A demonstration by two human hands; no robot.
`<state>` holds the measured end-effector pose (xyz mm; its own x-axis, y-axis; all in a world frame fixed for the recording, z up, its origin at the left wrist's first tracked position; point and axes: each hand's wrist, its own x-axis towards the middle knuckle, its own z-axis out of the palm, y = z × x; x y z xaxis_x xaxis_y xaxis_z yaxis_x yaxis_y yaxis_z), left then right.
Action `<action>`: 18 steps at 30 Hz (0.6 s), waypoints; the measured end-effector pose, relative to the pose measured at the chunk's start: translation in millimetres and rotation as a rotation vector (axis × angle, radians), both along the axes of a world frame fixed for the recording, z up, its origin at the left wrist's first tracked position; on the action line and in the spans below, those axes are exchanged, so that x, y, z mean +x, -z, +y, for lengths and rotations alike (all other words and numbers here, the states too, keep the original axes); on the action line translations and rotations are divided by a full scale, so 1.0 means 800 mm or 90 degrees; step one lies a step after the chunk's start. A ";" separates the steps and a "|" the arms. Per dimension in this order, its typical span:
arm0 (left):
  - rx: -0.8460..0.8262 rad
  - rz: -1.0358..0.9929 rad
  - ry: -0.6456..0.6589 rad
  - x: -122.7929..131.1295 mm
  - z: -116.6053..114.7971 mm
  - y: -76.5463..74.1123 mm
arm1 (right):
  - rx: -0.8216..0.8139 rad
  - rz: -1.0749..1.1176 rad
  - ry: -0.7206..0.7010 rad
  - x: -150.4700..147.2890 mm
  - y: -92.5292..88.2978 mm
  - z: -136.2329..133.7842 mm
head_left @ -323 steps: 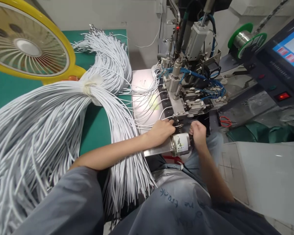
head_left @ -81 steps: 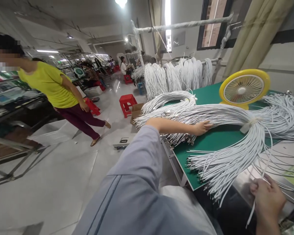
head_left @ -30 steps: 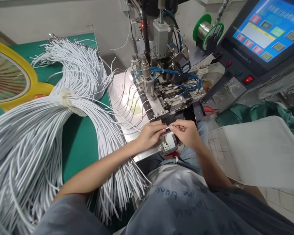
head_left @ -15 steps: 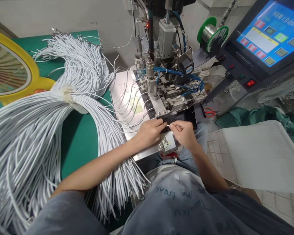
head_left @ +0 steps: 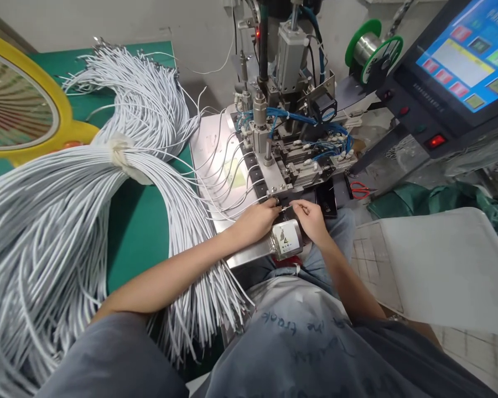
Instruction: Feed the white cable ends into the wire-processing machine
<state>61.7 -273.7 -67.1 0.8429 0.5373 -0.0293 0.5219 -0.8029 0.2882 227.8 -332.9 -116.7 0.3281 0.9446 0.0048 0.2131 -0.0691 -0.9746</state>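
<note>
Both my hands are close together at the front edge of the machine (head_left: 280, 185). A short, thin white cable end (head_left: 288, 207) spans the gap between my fingertips. My left hand (head_left: 260, 220) is closed around the cable, most of which its fingers hide. From the other side, my right hand (head_left: 311, 219) pinches the tip of that cable with thumb and forefinger. Just below the hands lies a metal block with a white label (head_left: 286, 239). Several white cables (head_left: 236, 190) run from the left into the machine's row of slots.
A large tied bundle of white cables (head_left: 66, 190) covers much of the green table (head_left: 136, 237). A yellow fan (head_left: 64, 105) stands at left. On the right are a solder wire spool (head_left: 366, 48), a touchscreen (head_left: 465, 58), red-handled scissors (head_left: 360, 190) and a white tray (head_left: 448, 265).
My fingertips have drawn slightly apart, and more of the thin cable end shows between them. The whole view has shifted a little.
</note>
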 end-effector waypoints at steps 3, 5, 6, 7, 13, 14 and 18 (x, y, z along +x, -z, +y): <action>-0.013 0.024 -0.005 0.002 0.001 -0.001 | -0.027 0.054 -0.023 0.005 0.010 0.007; -0.038 0.007 0.004 0.002 0.003 -0.001 | -0.041 0.068 -0.028 0.004 0.014 0.010; -0.047 -0.008 0.009 0.002 0.004 0.000 | -0.047 0.070 -0.029 0.003 0.016 0.011; -0.051 -0.024 0.012 0.002 0.004 0.000 | -0.051 0.071 -0.031 0.002 0.017 0.012; 0.005 -0.006 0.037 0.000 0.003 0.001 | -0.042 0.058 -0.056 0.003 0.015 0.014; 0.015 0.012 0.039 -0.001 0.002 0.000 | -0.045 0.056 -0.058 0.004 0.014 0.015; 0.044 0.065 0.051 -0.002 0.001 -0.005 | -0.066 0.068 -0.078 0.006 0.010 0.019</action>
